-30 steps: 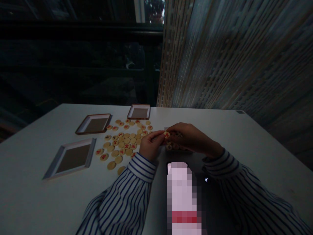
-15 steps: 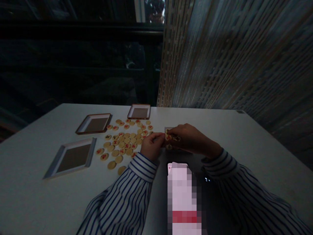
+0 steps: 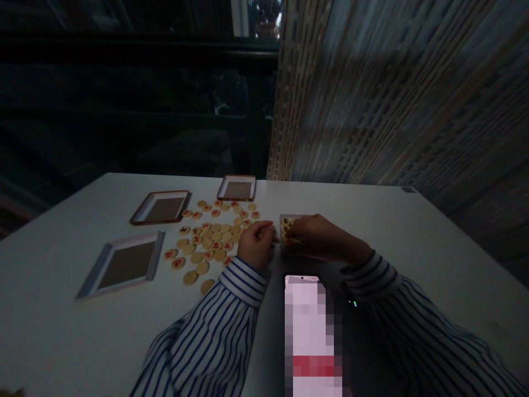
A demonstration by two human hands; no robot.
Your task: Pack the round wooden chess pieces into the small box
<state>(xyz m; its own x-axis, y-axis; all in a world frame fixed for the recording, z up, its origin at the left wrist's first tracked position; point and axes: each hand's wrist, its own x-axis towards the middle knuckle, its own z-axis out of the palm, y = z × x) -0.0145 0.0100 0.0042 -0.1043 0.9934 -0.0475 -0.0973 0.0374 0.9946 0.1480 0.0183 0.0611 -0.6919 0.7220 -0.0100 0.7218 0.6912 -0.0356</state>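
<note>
The right hand's point(image 3: 316, 234) fingers bend down into a small box point(image 3: 289, 215) holding round game pieces point(image 3: 286, 221) with dark characters; whether they grip one is hidden. The left hand's point(image 3: 254, 245) fingers curl toward the thumb just left of the box; I cannot tell if they pinch anything. Further left, loose discs point(image 3: 215, 227) lie spread on the worktop point(image 3: 347, 201), some blank, most marked ones red, a few black, too small to read. Beyond sit three shallow trays point(image 3: 165, 209). Nearer lies a phone point(image 3: 309, 331), its screen pixelated, unreadable.
</note>
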